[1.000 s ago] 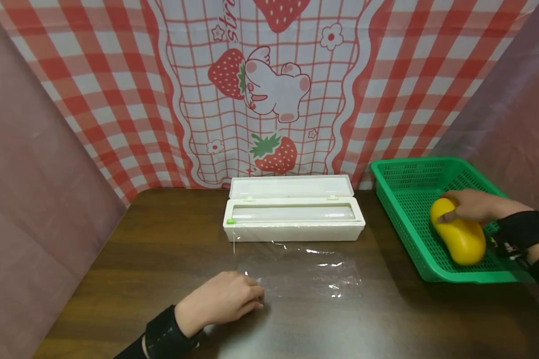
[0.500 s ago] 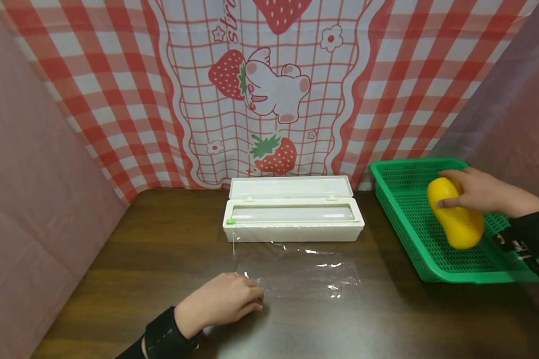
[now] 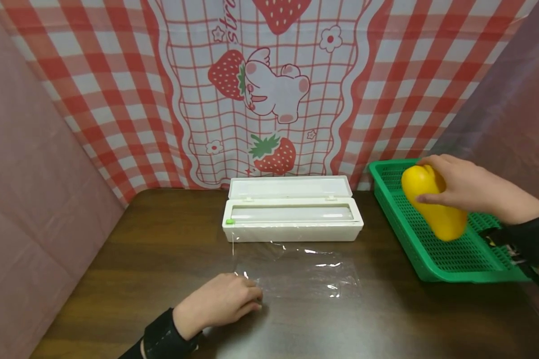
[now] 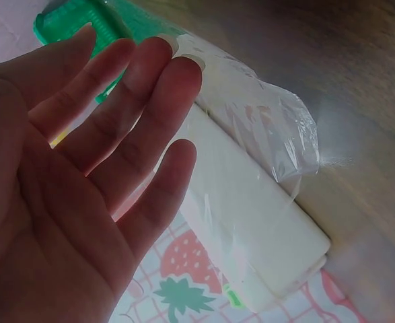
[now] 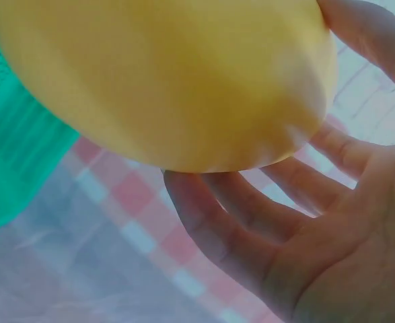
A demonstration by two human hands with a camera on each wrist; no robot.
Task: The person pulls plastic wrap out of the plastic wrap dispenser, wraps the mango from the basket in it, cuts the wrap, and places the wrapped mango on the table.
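My right hand (image 3: pixel 469 187) grips a large, smooth, mango-shaped yellow fruit (image 3: pixel 440 217), thumb on one side and fingers on the other. It hangs tilted over the left part of a green plastic basket (image 3: pixel 467 275). In the right wrist view the fruit (image 5: pixel 163 81) fills the upper part, with fingertips against it. My left hand (image 3: pixel 217 301) lies low over the table by the left corner of a clear sheet of cling film (image 3: pixel 301 276). Its fingers (image 4: pixel 143 128) are loosely bent with nothing between them. The film runs out from a white cling film dispenser (image 3: pixel 292 233) with its lid raised.
A green slider (image 3: pixel 230 221) sits at the dispenser's left end. The brown wooden table (image 3: pixel 161 239) ends at a red checked cloth (image 3: pixel 269 89) behind. Pink fabric (image 3: pixel 40 199) hangs on the left, and more fabric closes off the right.
My right hand has lifted the yellow fruit from the basket floor and moved it up and to the left. The left hand, film and dispenser have stayed put.
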